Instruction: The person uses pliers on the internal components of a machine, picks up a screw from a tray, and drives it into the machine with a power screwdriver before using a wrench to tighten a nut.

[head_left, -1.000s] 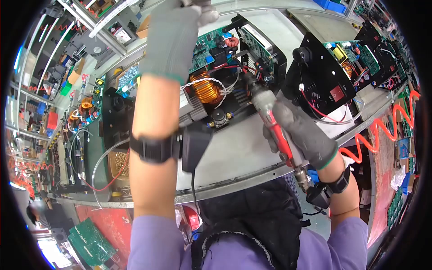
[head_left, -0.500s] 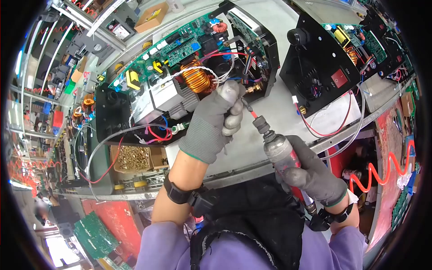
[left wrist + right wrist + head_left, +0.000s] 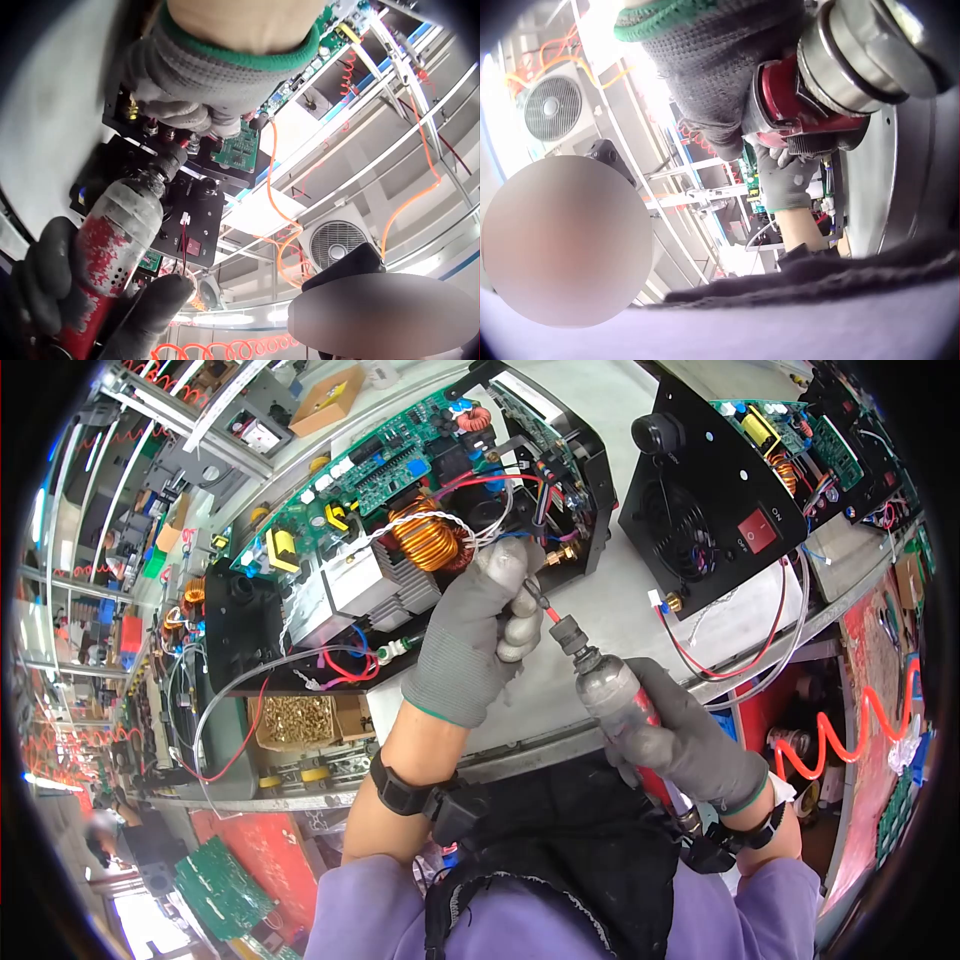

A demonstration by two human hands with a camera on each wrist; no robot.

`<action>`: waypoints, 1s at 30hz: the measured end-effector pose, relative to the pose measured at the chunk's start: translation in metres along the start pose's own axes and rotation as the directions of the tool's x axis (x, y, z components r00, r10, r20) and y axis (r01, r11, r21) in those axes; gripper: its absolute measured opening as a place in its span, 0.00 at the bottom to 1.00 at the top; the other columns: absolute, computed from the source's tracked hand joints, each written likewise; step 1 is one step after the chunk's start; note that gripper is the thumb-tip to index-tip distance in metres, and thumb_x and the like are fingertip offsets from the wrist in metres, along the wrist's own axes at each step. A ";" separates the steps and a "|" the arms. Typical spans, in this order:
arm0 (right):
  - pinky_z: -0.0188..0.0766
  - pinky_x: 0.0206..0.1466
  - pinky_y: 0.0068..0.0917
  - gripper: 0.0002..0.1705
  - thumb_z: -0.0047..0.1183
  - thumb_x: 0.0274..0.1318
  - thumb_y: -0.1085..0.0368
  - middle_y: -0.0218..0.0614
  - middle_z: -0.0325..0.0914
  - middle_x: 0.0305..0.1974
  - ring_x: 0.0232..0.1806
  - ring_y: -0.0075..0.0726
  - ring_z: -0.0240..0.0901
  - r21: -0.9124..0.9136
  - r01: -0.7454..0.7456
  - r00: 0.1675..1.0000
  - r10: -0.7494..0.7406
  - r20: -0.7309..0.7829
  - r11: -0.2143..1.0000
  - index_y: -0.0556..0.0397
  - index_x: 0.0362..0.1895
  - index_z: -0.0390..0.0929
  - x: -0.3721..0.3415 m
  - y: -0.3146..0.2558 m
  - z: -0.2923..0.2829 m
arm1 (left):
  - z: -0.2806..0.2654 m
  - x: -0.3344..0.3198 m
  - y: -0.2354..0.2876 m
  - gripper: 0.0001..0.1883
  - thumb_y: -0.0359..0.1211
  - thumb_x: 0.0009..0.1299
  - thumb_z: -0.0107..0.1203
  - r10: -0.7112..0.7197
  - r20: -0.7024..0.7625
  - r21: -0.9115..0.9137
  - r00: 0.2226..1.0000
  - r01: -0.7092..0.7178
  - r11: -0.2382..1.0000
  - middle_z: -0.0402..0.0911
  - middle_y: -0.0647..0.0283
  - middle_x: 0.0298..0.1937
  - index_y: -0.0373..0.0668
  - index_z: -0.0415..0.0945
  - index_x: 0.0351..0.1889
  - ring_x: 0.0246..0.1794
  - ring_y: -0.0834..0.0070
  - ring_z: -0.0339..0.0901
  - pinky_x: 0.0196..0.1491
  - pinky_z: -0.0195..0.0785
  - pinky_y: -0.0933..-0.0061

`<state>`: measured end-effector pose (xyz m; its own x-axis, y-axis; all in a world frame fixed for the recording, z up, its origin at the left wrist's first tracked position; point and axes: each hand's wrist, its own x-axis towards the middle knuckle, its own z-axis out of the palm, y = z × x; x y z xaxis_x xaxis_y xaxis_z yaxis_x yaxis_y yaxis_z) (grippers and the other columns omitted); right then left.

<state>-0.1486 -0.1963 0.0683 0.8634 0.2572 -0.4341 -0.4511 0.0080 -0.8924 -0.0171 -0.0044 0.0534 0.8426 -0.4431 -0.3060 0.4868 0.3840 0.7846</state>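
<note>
In the head view, the right hand [image 3: 700, 745] grips a red and grey power driver [image 3: 615, 700] tilted up to the left. The left hand [image 3: 475, 625], in a grey glove, has curled fingers round the tip of the driver bit [image 3: 552, 614]; whether a small part is also between them is hidden. Just beyond the left hand lies an opened black unit [image 3: 598, 510] with a green circuit board [image 3: 375, 475], a copper coil [image 3: 425, 538], grey heat sinks and wires. Brass fittings [image 3: 562, 554] sit at its near right edge.
Another black panel [image 3: 690, 520] with a red switch and loose wires stands at the right. A box of brass parts [image 3: 300, 720] lies at the left, a cardboard box [image 3: 328, 400] behind. A coiled orange hose [image 3: 830, 745] hangs right of the right hand.
The left hand came back from the far left of the unit to the bit tip. The driver was drawn out of the unit toward the body; lately both hands have shifted only slightly.
</note>
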 end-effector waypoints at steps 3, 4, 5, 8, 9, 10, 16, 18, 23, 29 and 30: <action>0.74 0.38 0.30 0.35 0.59 0.56 0.56 0.38 0.76 0.35 0.33 0.31 0.76 0.228 -0.124 0.987 0.097 0.127 0.966 0.57 0.63 0.62 -0.001 -0.008 0.000 | -0.007 0.004 -0.006 0.16 0.48 0.75 0.55 0.013 0.109 -0.125 0.994 0.000 0.992 0.70 0.71 0.26 0.44 0.72 0.42 0.17 0.86 0.58 0.16 0.49 0.85; 0.71 0.33 0.28 0.42 0.57 0.55 0.42 0.38 0.75 0.33 0.29 0.30 0.74 0.201 -0.068 0.993 0.047 0.104 0.977 0.56 0.65 0.61 0.000 -0.003 0.003 | -0.008 0.003 -0.006 0.16 0.48 0.75 0.55 0.012 0.107 -0.124 0.994 0.001 0.992 0.70 0.71 0.26 0.44 0.72 0.42 0.17 0.86 0.58 0.16 0.49 0.85; 0.69 0.27 0.26 0.52 0.55 0.53 0.28 0.38 0.74 0.32 0.24 0.29 0.72 0.172 -0.011 0.997 -0.003 0.083 0.985 0.56 0.66 0.60 0.002 0.001 0.005 | -0.009 0.001 -0.005 0.19 0.50 0.76 0.53 -0.007 0.094 -0.024 0.996 0.009 1.000 0.72 0.70 0.27 0.42 0.73 0.46 0.18 0.86 0.58 0.17 0.48 0.85; 0.68 0.27 0.26 0.49 0.54 0.56 0.30 0.36 0.74 0.32 0.24 0.29 0.72 0.151 0.035 0.999 -0.041 0.032 0.988 0.56 0.65 0.60 0.007 0.006 0.000 | -0.013 -0.018 0.014 0.24 0.52 0.77 0.49 -0.129 -0.005 0.261 0.992 0.126 0.957 0.72 0.70 0.26 0.39 0.74 0.49 0.19 0.87 0.61 0.19 0.51 0.84; 0.68 0.27 0.26 0.49 0.54 0.56 0.30 0.36 0.74 0.32 0.24 0.29 0.72 0.150 0.038 0.998 -0.044 0.036 0.988 0.56 0.65 0.60 0.012 0.005 -0.002 | -0.008 -0.027 0.026 0.25 0.52 0.77 0.48 -0.216 -0.098 0.429 0.971 0.238 0.871 0.72 0.69 0.25 0.37 0.75 0.50 0.20 0.86 0.63 0.21 0.54 0.84; 0.68 0.27 0.26 0.46 0.53 0.59 0.33 0.35 0.74 0.32 0.24 0.29 0.72 0.128 0.057 0.998 -0.059 0.011 0.990 0.56 0.65 0.61 0.017 0.003 -0.006 | 0.010 -0.036 0.038 0.25 0.53 0.77 0.46 -0.072 -0.103 0.553 0.992 0.117 0.825 0.73 0.69 0.26 0.37 0.76 0.50 0.20 0.87 0.63 0.23 0.56 0.85; 0.68 0.25 0.25 0.27 0.50 0.64 0.44 0.32 0.71 0.26 0.22 0.26 0.69 0.141 -0.081 0.990 0.095 -0.101 0.987 0.53 0.52 0.68 0.047 -0.023 0.004 | 0.042 -0.011 0.100 0.13 0.38 0.73 0.55 0.712 0.325 0.871 0.622 -0.491 0.031 0.76 0.67 0.28 0.38 0.80 0.46 0.27 0.81 0.72 0.30 0.63 0.78; 0.68 0.25 0.25 0.27 0.50 0.65 0.43 0.32 0.71 0.26 0.21 0.26 0.69 0.202 -0.098 0.986 0.123 -0.114 0.974 0.52 0.52 0.68 0.054 -0.025 0.007 | 0.040 0.030 0.125 0.17 0.42 0.73 0.53 0.692 0.575 0.802 0.437 -0.468 -0.371 0.79 0.63 0.31 0.37 0.80 0.49 0.34 0.78 0.75 0.38 0.65 0.77; 0.70 0.24 0.25 0.28 0.49 0.65 0.40 0.33 0.72 0.26 0.21 0.27 0.70 0.273 -0.118 0.982 0.154 -0.112 0.955 0.51 0.50 0.67 0.064 -0.028 0.010 | 0.054 0.092 0.147 0.30 0.51 0.76 0.47 0.408 0.360 0.922 0.839 -0.254 -0.292 0.81 0.41 0.42 0.31 0.75 0.56 0.40 0.62 0.80 0.46 0.72 0.68; 0.72 0.24 0.26 0.29 0.49 0.65 0.38 0.34 0.74 0.27 0.22 0.28 0.73 0.272 -0.137 0.973 0.181 -0.142 0.952 0.51 0.49 0.68 0.071 -0.027 0.010 | 0.055 0.096 0.153 0.35 0.57 0.78 0.40 0.247 0.329 0.931 0.911 -0.269 -0.245 0.79 0.35 0.50 0.32 0.68 0.65 0.55 0.50 0.78 0.55 0.71 0.61; 0.72 0.25 0.26 0.29 0.48 0.65 0.38 0.34 0.74 0.27 0.22 0.28 0.73 0.274 -0.160 0.968 0.205 -0.144 0.948 0.51 0.49 0.68 0.072 -0.027 0.011 | 0.052 0.099 0.154 0.36 0.57 0.78 0.40 0.201 0.284 0.951 0.938 -0.249 -0.182 0.78 0.34 0.50 0.32 0.67 0.65 0.57 0.49 0.77 0.56 0.71 0.60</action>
<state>-0.0765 -0.1677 0.0628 0.7756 0.1115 -0.6212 -0.6282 0.2313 -0.7429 0.1290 -0.0310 0.1717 0.8227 -0.5680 0.0239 -0.5172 -0.7304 0.4461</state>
